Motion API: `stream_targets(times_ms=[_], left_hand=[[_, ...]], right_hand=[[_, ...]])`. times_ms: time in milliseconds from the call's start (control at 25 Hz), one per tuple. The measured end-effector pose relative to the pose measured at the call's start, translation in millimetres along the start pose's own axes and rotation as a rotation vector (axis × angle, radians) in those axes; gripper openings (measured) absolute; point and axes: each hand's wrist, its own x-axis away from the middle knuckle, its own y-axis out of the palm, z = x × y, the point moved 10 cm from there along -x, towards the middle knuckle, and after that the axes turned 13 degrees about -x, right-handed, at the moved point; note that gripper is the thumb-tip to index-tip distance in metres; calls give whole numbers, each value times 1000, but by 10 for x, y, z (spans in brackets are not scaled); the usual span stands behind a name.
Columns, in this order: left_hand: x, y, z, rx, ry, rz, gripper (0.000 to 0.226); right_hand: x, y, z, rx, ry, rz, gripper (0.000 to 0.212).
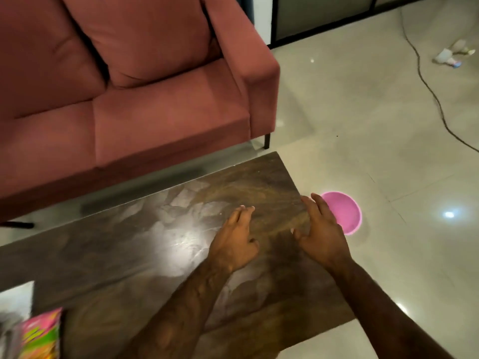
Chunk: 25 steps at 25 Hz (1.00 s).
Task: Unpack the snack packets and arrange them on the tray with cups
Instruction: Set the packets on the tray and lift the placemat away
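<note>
My left hand (237, 238) hovers over the right part of a dark wooden table (134, 257), fingers apart, holding nothing. My right hand (320, 230) is stretched out at the table's right edge, fingers spread and empty. Just beyond its fingertips a pink round container (344, 212) stands on the floor beside the table. A bright pink, green and yellow snack packet (42, 335) lies at the bottom left corner, partly cut off by the frame. A pale flat surface (16, 297) shows beside it; I cannot tell whether it is the tray. No cups are in view.
A pink-red sofa (134, 86) stands behind the table, a narrow strip of floor between them. Glossy pale floor tiles (375, 125) spread to the right. A dark cable (430, 89) runs across the floor, and some litter (452, 55) lies at the far right.
</note>
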Motion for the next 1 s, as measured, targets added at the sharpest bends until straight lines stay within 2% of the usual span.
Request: stream_targets(times_ms=[240,520,1000], left_hand=[[909,-477,-1389,42,-234,152,80],[2215,-383,-3051,165,-483,185,81],[3933,192,-5558,390,-721,122,73]], right_hand=[[247,1005,-1359,51,-166,-240,90],[1001,2582,-2629,165,-337,-471,89],[2534,5155,-3894,187,-335,-761,80]])
